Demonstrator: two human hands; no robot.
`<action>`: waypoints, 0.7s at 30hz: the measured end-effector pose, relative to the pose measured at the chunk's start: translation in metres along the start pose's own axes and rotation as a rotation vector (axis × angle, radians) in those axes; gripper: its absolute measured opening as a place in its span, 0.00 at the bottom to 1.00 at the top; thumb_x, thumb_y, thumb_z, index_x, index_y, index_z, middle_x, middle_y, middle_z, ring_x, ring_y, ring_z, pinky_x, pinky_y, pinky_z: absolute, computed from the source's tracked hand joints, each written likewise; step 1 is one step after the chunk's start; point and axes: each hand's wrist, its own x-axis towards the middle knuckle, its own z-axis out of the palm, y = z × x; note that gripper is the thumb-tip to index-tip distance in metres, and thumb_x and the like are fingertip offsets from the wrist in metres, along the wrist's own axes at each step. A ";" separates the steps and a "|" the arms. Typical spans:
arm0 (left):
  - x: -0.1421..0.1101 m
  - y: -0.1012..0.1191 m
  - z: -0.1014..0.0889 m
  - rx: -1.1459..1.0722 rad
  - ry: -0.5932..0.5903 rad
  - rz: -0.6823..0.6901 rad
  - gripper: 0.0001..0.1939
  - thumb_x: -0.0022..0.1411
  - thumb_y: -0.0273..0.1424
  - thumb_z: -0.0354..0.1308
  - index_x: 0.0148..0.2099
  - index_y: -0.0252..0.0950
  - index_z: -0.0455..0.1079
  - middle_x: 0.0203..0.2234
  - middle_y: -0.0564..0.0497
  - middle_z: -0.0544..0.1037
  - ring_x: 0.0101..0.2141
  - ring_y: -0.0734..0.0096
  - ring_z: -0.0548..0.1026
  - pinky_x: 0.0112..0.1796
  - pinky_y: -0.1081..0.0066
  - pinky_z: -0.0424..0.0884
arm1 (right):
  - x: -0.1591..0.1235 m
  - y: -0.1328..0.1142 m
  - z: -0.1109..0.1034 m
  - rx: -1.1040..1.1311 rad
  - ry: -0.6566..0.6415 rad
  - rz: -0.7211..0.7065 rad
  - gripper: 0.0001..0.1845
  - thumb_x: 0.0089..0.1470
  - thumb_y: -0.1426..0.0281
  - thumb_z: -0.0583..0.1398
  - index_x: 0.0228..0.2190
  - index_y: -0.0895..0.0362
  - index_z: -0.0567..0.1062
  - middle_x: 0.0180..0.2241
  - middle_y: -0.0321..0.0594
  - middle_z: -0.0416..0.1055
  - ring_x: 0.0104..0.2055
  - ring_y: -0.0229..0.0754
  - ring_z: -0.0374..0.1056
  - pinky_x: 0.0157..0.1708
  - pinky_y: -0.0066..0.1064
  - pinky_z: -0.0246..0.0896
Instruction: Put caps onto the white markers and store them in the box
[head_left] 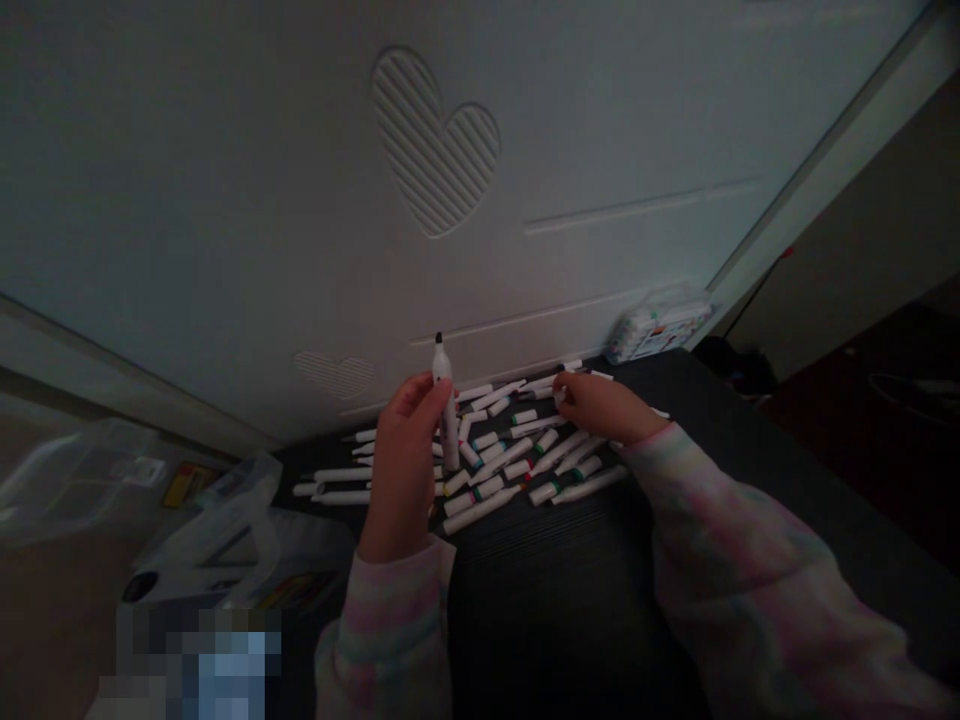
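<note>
An uncapped white marker (444,400) stands nearly upright in my left hand (405,440), its dark tip pointing up. My right hand (604,405) is over the right side of the spread of markers, thumb and fingers pinched together. A small white piece shows at those fingertips, but I cannot make out whether it is a cap or a marker. Beneath and between both hands lie many white markers and loose caps (544,492) with coloured ends, several of them green. More white markers (341,497) lie side by side left of my left hand.
The dark table (540,610) meets a pale panel (225,200) with raised hearts. At the table's back right corner stands a clear case (660,325) with colourful contents. Clear plastic packaging (217,520) lies at the left, beside a translucent container (82,475).
</note>
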 end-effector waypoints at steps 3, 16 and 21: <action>0.001 -0.001 0.000 0.001 0.012 0.024 0.09 0.46 0.33 0.63 0.30 0.35 0.71 0.22 0.56 0.72 0.23 0.80 0.68 0.21 0.81 0.64 | -0.002 0.000 0.000 -0.062 -0.004 0.036 0.15 0.57 0.66 0.55 0.45 0.58 0.69 0.46 0.44 0.67 0.43 0.42 0.67 0.41 0.40 0.65; 0.001 0.000 -0.002 0.007 0.003 0.041 0.09 0.48 0.34 0.62 0.31 0.36 0.71 0.21 0.57 0.70 0.22 0.79 0.66 0.25 0.78 0.63 | 0.001 -0.004 -0.001 0.027 0.021 -0.090 0.16 0.57 0.67 0.54 0.46 0.58 0.69 0.39 0.43 0.73 0.37 0.41 0.69 0.40 0.35 0.63; -0.001 0.002 -0.002 -0.014 -0.009 0.020 0.09 0.48 0.34 0.63 0.31 0.36 0.70 0.21 0.57 0.70 0.22 0.79 0.67 0.24 0.78 0.63 | -0.006 -0.010 -0.009 0.085 0.076 -0.130 0.16 0.54 0.69 0.54 0.45 0.56 0.72 0.33 0.40 0.76 0.34 0.41 0.70 0.35 0.29 0.60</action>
